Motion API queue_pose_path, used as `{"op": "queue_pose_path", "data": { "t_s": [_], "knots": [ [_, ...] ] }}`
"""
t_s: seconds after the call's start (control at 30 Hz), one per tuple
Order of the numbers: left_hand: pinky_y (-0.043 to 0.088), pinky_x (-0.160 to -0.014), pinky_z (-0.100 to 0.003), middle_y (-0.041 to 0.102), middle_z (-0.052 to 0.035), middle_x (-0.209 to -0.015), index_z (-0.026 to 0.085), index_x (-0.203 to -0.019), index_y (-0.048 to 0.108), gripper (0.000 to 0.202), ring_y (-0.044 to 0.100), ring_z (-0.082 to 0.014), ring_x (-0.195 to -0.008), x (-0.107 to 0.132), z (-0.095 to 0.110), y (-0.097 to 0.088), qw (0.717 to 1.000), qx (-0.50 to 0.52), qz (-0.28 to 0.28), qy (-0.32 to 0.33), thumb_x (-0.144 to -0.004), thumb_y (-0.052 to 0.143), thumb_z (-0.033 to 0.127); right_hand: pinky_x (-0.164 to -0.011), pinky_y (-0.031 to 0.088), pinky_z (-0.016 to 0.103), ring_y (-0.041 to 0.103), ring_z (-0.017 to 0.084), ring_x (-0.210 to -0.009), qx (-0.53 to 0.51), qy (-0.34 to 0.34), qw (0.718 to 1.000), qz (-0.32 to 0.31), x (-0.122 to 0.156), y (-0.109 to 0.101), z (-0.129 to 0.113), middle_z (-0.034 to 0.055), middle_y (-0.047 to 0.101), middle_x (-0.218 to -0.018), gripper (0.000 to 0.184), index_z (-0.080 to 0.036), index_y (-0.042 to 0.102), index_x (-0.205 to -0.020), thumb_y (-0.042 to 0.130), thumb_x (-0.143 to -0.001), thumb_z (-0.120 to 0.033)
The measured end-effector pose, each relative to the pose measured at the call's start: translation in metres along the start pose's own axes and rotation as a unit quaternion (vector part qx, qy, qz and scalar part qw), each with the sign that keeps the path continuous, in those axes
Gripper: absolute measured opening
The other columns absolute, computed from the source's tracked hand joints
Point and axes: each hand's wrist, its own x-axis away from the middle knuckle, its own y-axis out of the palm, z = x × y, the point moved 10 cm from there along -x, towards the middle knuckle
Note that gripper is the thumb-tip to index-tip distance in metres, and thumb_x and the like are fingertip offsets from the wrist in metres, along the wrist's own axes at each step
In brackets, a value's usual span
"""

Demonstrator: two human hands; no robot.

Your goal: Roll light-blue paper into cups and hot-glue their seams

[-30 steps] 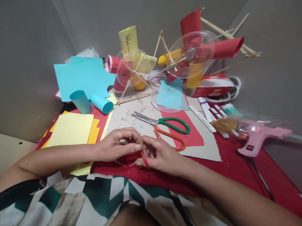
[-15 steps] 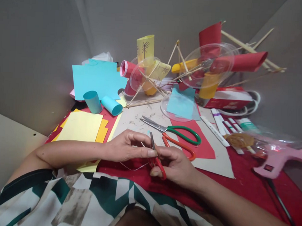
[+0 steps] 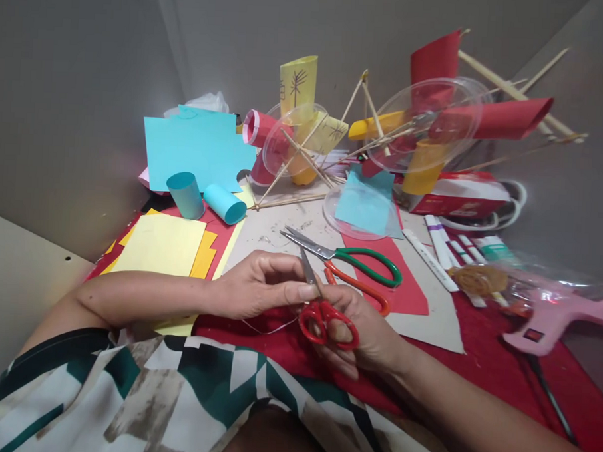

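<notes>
My right hand [image 3: 362, 325] is closed around small red-handled scissors [image 3: 322, 313], blades pointing up and away. My left hand [image 3: 259, 287] is curled in a pinch against the blades, with a thin white strand [image 3: 267, 330] hanging below it; whether the fingers hold that strand I cannot tell. Both hands hover over the red cloth [image 3: 475, 367] near my lap. Just beyond them lie larger scissors [image 3: 350, 265] with one green and one orange handle.
Yellow and orange sheets [image 3: 161, 246] lie left, two teal paper tubes [image 3: 203, 198] and a teal sheet [image 3: 195, 145] behind. Stick-and-cup wheel models [image 3: 420, 124] stand at the back. Markers [image 3: 438, 248], a pink glue gun [image 3: 557, 317] and a red box [image 3: 457, 196] sit right.
The small scissors have turned in my right hand, so the red handle loops now face me and the blades stick up. My left hand stays pinched at the blades.
</notes>
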Motion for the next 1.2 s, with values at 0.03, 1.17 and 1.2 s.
{"op": "queue_pose_path", "data": {
  "t_s": [0.03, 1.17, 1.2],
  "knots": [
    [0.056, -0.075, -0.026, 0.069, -0.0044, -0.081, 0.014, -0.084, 0.072, 0.040, 0.063, -0.0132, -0.075, -0.001, -0.001, 0.001, 1.000, 0.009, -0.006, -0.007, -0.086, 0.077, 0.054, -0.029, 0.029, 0.014, 0.038, 0.005, -0.026, -0.002, -0.015, 1.000, 0.017, 0.000, -0.004, -0.001, -0.0090, 0.049, -0.038, 0.048, -0.016, 0.064, -0.074, 0.094, -0.064, -0.053],
    [0.040, -0.064, -0.034, 0.076, -0.0169, -0.092, 0.016, -0.104, 0.076, 0.040, 0.067, -0.0282, -0.075, 0.079, 0.021, -0.212, 0.532, -0.765, 0.074, -0.356, -0.097, 0.049, 0.044, -0.056, 0.047, 0.023, 0.059, 0.008, -0.053, 0.198, 0.111, 0.968, 0.110, -0.004, -0.036, 0.003, -0.0004, 0.068, -0.063, 0.054, -0.015, 0.072, -0.084, 0.081, -0.073, -0.067],
    [0.041, -0.064, -0.034, 0.076, -0.0166, -0.093, 0.015, -0.110, 0.074, 0.039, 0.068, -0.0285, -0.077, 0.074, 0.025, -0.203, 0.519, -0.781, 0.074, -0.339, -0.097, 0.050, 0.042, -0.057, 0.047, 0.023, 0.060, 0.008, -0.053, 0.201, 0.114, 0.967, 0.111, -0.004, -0.035, 0.003, -0.0003, 0.068, -0.063, 0.056, -0.015, 0.072, -0.084, 0.081, -0.072, -0.069]
  ]
}}
